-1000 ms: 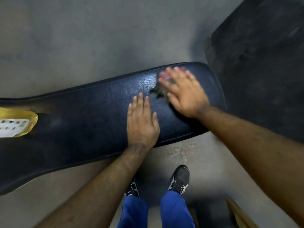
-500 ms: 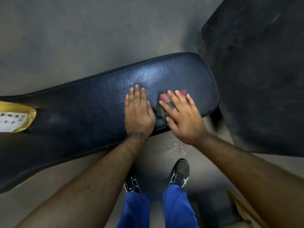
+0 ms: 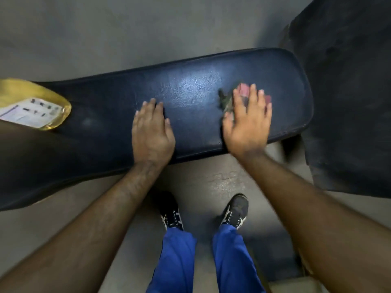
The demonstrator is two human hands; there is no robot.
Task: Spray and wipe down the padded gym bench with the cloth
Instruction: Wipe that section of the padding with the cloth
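The dark blue padded bench (image 3: 194, 96) runs across the view from left to right. My right hand (image 3: 248, 121) lies flat near its right end and presses a small cloth (image 3: 229, 100), pink and dark green, against the pad; most of the cloth is hidden under the palm. My left hand (image 3: 151, 134) rests flat on the pad's near side, fingers together, holding nothing. A yellow spray bottle (image 3: 33, 106) with a white label lies on the bench at the far left.
A black rubber floor mat (image 3: 349, 102) lies just past the bench's right end. My two dark shoes (image 3: 237, 210) and blue trouser legs stand on grey concrete floor (image 3: 127, 34) close to the bench's near edge. A wet patch marks the floor between my arms.
My right hand slid the cloth from the pad's near edge back up and to the right. My left hand stayed flat in place.
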